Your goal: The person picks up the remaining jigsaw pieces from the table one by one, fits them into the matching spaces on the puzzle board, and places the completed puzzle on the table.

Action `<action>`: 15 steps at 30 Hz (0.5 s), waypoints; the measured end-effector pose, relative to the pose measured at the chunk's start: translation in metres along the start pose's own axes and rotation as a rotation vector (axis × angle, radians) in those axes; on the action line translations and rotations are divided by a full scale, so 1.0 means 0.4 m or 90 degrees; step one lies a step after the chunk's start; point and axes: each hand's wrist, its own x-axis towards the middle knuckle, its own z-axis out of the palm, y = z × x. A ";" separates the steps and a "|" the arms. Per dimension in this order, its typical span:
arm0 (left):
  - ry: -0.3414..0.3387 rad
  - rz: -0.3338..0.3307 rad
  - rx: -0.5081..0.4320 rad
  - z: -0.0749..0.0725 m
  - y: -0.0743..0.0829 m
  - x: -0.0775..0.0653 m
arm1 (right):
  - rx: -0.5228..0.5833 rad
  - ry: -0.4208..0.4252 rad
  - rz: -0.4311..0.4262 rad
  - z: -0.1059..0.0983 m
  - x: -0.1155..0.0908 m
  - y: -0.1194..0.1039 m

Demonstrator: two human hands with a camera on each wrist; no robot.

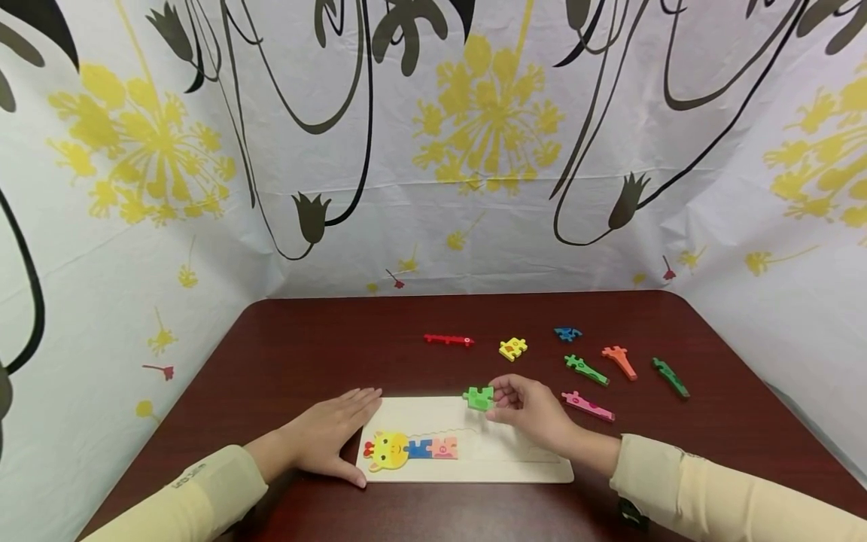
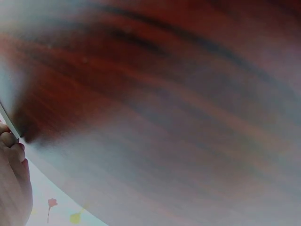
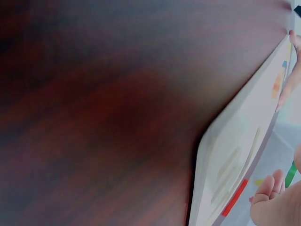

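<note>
A pale wooden puzzle board [image 1: 501, 468] lies flat on the table. In its left part sit a yellow giraffe head [image 1: 389, 450], a blue piece [image 1: 419, 449] and a salmon-pink piece [image 1: 445, 448], side by side. Above the board's upper middle, my right hand [image 1: 535, 412] pinches a light green puzzle piece [image 1: 478, 399] between thumb and fingers. My left hand [image 1: 333, 435] rests at the board's left edge, fingers straight and thumb spread. The left wrist view catches only part of the left hand [image 2: 15, 183]; the right wrist view shows the board [image 3: 235, 146] edge-on.
Loose pieces lie behind and to the right of the board: red [image 1: 448, 340], yellow [image 1: 512, 348], blue [image 1: 567, 333], orange [image 1: 619, 362], pink [image 1: 588, 406] and two dark green, one [image 1: 586, 369] nearer the middle, another [image 1: 670, 378] farther right. A patterned cloth [image 1: 406, 150] hangs behind the table.
</note>
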 end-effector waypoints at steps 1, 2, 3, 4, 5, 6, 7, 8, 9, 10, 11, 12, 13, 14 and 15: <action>0.000 0.000 0.000 0.000 0.000 0.000 | -0.001 -0.003 -0.004 0.001 -0.003 0.000; 0.000 0.000 0.000 0.000 0.000 0.000 | -0.002 -0.005 -0.009 0.002 -0.005 -0.001; 0.000 -0.001 0.000 0.000 0.000 0.000 | -0.003 -0.005 -0.013 0.004 -0.007 -0.001; 0.000 -0.001 0.001 0.000 0.000 0.000 | -0.003 -0.004 -0.015 0.005 -0.009 -0.002; 0.000 -0.002 0.002 0.001 0.000 0.000 | -0.003 -0.005 -0.017 0.006 -0.011 -0.002; 0.000 -0.003 0.003 0.001 -0.001 0.000 | -0.004 -0.006 -0.019 0.008 -0.013 -0.002; 0.001 -0.003 0.004 0.002 -0.002 0.000 | -0.006 -0.006 -0.019 0.009 -0.015 -0.002; 0.001 -0.004 0.005 0.003 -0.002 0.001 | -0.007 -0.006 -0.016 0.010 -0.018 -0.001; 0.000 -0.004 0.005 0.003 -0.003 0.001 | -0.006 -0.007 -0.013 0.012 -0.021 -0.001; 0.002 -0.002 0.006 0.004 -0.003 0.001 | -0.005 -0.010 -0.011 0.014 -0.024 0.000; 0.003 -0.003 0.005 0.005 -0.003 0.001 | -0.004 -0.012 -0.011 0.016 -0.026 0.000; 0.003 -0.003 0.004 0.005 -0.003 0.001 | -0.002 -0.014 -0.012 0.017 -0.029 0.002; 0.005 -0.001 0.003 0.005 -0.003 0.001 | 0.000 -0.016 -0.014 0.019 -0.032 0.002; 0.005 -0.001 0.003 0.005 -0.003 0.001 | 0.002 -0.018 -0.018 0.021 -0.034 0.003; 0.005 -0.002 0.004 0.005 -0.003 0.001 | 0.004 -0.020 -0.022 0.023 -0.036 0.003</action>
